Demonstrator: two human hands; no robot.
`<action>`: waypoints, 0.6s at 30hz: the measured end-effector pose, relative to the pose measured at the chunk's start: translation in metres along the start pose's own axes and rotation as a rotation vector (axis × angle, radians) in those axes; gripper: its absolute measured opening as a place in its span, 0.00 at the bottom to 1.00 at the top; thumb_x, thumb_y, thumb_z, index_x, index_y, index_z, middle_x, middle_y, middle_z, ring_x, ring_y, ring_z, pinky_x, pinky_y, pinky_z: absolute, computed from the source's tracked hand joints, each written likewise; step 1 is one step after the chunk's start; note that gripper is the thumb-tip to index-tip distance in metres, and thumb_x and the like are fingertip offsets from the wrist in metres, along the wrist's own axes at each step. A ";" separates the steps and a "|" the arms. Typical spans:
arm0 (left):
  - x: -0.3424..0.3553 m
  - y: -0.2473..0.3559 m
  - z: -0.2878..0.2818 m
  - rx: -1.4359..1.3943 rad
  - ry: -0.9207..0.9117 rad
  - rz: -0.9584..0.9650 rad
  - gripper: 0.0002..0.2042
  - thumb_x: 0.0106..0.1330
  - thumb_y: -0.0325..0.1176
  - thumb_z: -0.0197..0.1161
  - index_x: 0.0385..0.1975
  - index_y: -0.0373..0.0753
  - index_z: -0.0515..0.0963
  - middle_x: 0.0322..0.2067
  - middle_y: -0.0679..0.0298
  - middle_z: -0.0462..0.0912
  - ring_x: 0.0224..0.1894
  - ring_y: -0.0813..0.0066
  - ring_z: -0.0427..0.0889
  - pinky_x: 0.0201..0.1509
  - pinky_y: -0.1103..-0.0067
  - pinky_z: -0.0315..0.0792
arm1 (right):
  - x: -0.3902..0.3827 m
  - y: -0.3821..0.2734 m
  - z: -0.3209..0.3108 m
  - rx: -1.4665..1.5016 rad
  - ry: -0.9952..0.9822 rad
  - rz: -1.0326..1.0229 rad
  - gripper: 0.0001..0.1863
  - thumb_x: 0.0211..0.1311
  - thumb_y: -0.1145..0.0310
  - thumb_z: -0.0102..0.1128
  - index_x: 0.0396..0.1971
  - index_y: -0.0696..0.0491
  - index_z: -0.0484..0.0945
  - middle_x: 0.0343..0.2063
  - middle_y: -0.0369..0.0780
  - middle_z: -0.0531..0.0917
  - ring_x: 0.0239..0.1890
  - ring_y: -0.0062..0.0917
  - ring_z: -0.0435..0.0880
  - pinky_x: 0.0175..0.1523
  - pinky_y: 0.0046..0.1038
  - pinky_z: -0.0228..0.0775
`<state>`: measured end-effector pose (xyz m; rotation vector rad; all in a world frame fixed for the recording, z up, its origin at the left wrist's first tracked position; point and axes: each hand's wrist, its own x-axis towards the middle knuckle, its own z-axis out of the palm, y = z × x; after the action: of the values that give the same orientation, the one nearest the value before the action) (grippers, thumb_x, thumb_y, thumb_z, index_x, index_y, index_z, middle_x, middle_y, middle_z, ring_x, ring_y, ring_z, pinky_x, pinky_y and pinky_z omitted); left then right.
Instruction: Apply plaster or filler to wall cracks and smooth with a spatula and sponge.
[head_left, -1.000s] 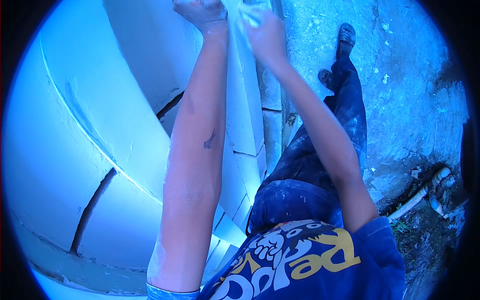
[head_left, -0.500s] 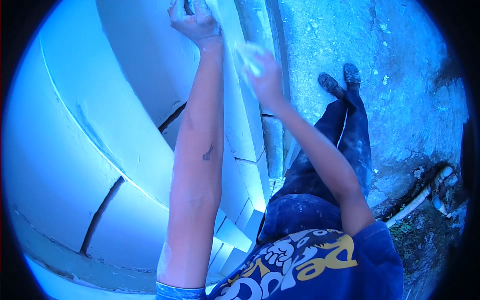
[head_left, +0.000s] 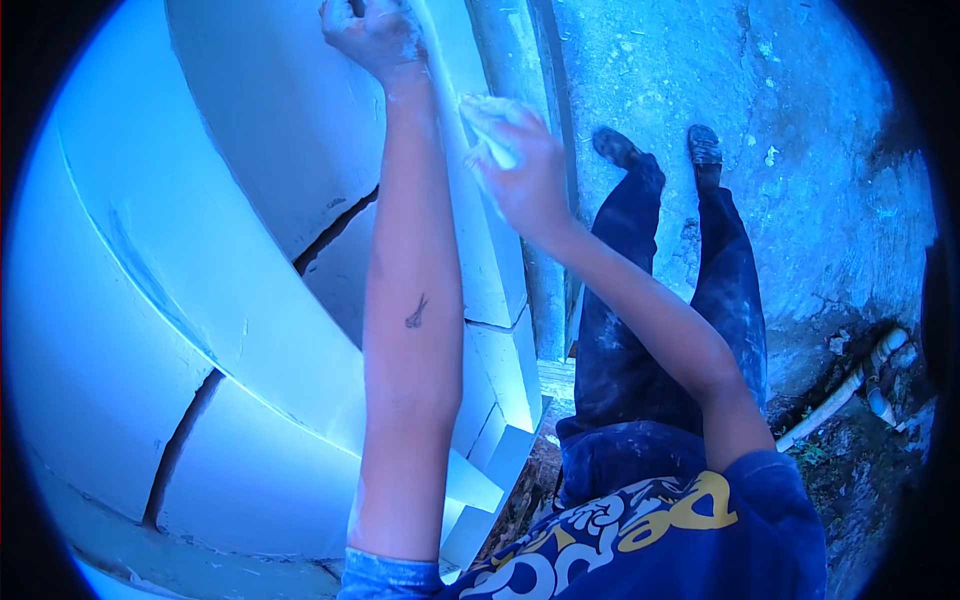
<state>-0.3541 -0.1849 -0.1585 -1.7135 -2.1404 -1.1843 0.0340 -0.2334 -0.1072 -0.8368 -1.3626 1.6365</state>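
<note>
My left hand (head_left: pixel 375 35) is closed at the top, beside the pale strip (head_left: pixel 448 70) along the stacked white panels (head_left: pixel 170 250); what its curled fingers grip is hidden. Lower and to the right, my right hand (head_left: pixel 530 175) grips a pale pad (head_left: pixel 492 125), perhaps a sponge or cloth, over or against that strip. The panels have curved faces and dark cracks or gaps between pieces. My left forearm, dusted with white, lies across the view above them.
A rough concrete ground (head_left: pixel 800 120) is on the right, under my dark-trousered legs and dusty footwear (head_left: pixel 705 145). White pipes (head_left: pixel 820 405) lie by a dark, damp hollow at the lower right. A narrow ledge (head_left: pixel 540 80) runs between the panels and the ground.
My right hand has moved down along the strip with the pad. My left hand has shifted slightly left in view, still closed. My legs and feet have moved apart from their crossed stance.
</note>
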 end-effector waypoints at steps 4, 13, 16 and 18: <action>-0.051 0.171 0.148 -0.307 0.066 -0.304 0.22 0.57 0.22 0.57 0.54 0.27 0.79 0.54 0.53 0.82 0.59 0.62 0.78 0.67 0.73 0.67 | 0.058 0.085 -0.065 -0.183 0.121 0.014 0.23 0.50 0.74 0.70 0.50 0.52 0.86 0.49 0.44 0.85 0.51 0.41 0.82 0.59 0.38 0.74; -0.027 0.254 0.117 -0.244 0.019 -0.628 0.26 0.53 0.18 0.58 0.56 0.29 0.80 0.54 0.57 0.81 0.58 0.67 0.78 0.64 0.78 0.68 | -0.028 0.070 -0.068 -0.191 -0.007 -0.089 0.27 0.49 0.73 0.71 0.55 0.49 0.84 0.51 0.42 0.84 0.59 0.40 0.79 0.63 0.40 0.72; -0.027 0.258 0.081 -0.783 0.228 -0.615 0.22 0.56 0.19 0.62 0.54 0.30 0.81 0.54 0.58 0.82 0.54 0.67 0.81 0.62 0.76 0.70 | 0.032 0.062 -0.034 -0.122 0.071 -0.220 0.28 0.49 0.72 0.71 0.56 0.48 0.84 0.52 0.44 0.84 0.55 0.42 0.79 0.61 0.38 0.72; -0.061 0.262 0.076 -0.575 0.152 -0.586 0.23 0.59 0.22 0.61 0.57 0.29 0.78 0.54 0.55 0.81 0.55 0.65 0.80 0.63 0.73 0.71 | 0.048 0.075 -0.044 -0.136 0.084 -0.241 0.29 0.49 0.72 0.71 0.56 0.48 0.84 0.52 0.44 0.84 0.55 0.42 0.79 0.60 0.38 0.73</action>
<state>-0.0779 -0.1728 -0.1189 -1.0846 -2.4343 -2.1752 0.0382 -0.1765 -0.1881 -0.7776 -1.4664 1.3226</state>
